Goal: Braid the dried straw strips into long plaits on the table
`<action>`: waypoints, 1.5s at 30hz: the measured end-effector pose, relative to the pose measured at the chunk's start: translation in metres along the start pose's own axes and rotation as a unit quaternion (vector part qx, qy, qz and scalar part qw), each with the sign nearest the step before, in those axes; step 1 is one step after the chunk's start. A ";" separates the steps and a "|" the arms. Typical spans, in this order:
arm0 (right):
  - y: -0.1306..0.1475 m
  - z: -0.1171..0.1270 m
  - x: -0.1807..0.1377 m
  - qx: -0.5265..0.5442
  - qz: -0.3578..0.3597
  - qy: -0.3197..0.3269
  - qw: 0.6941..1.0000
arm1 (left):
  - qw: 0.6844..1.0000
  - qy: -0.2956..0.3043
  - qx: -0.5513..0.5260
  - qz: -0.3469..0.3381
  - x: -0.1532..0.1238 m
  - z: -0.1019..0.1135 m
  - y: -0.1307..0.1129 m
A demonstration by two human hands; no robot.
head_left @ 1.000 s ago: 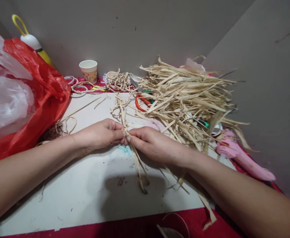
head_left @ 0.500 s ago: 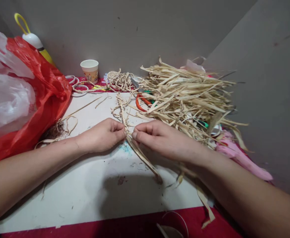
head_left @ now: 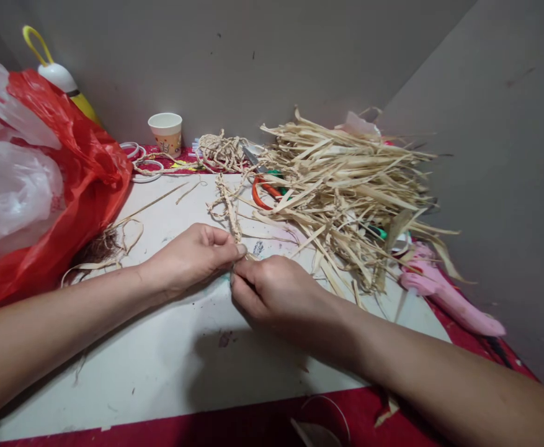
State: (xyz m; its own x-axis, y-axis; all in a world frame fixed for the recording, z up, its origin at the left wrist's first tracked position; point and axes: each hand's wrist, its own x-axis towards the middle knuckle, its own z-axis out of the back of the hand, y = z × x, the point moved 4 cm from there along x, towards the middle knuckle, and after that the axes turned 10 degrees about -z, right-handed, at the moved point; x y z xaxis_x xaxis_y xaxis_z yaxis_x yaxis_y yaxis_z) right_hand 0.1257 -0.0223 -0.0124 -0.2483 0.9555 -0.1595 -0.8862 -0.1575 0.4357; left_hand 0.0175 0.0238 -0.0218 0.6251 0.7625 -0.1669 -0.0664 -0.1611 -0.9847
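Note:
A knotted cord of pale dried plant strips runs down the white board to my hands. My left hand pinches its near end between thumb and forefinger. Just below and to the right, my right hand is closed on the loose strips that come out of the cord, its back turned up. The strips inside its fingers are mostly hidden. Beyond the hands lie orange-handled scissors, partly under a big heap of dried strips.
At left bulges a red and white plastic bag, with a yellow and white bottle behind it. A paper cup, white rings and a coil of cord stand along the back. A pink tool lies at right on red cloth.
My right hand has moved down and turned over, its fingers now curled round the strips. The strips' long loose ends are no longer visible. My left hand keeps its pinch, shifted slightly.

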 end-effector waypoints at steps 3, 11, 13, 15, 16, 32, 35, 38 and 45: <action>0.004 -0.002 -0.004 -0.041 0.015 0.007 0.999 | 1.000 -0.004 -0.017 0.010 0.000 0.002 0.004; 0.026 0.023 -0.031 0.054 0.112 0.233 0.964 | 0.997 0.019 -0.056 0.039 0.003 0.003 0.003; 0.023 0.035 -0.032 0.151 0.092 0.228 0.957 | 0.997 0.028 -0.054 0.043 0.003 0.003 0.003; 0.014 0.047 -0.028 0.269 0.034 0.188 0.944 | 0.998 0.034 -0.044 0.041 0.002 0.005 0.004; 0.010 0.053 -0.024 0.327 0.007 0.165 0.931 | 0.998 0.038 -0.037 0.042 0.002 0.005 0.004; 0.002 0.160 0.033 0.420 0.035 -0.172 0.890 | 0.997 0.063 0.003 0.049 0.008 0.009 0.014; -0.019 0.156 0.014 0.335 -0.022 -0.221 0.916 | 0.997 0.061 0.010 0.051 0.008 0.008 0.013; -0.043 0.148 -0.006 0.267 -0.053 -0.231 0.934 | 0.997 0.064 0.013 0.049 0.008 0.007 0.011; -0.114 0.140 -0.012 0.194 -0.171 -0.296 0.919 | 0.996 0.076 0.013 0.049 0.007 0.007 0.011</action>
State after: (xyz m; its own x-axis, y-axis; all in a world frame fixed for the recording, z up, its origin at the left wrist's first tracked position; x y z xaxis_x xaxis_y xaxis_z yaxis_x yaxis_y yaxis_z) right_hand 0.2851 0.0191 0.0641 0.3781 0.9187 0.1139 -0.6376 0.1692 0.7516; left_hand 0.0160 0.0320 -0.0337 0.7246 0.6406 -0.2539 -0.1513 -0.2115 -0.9656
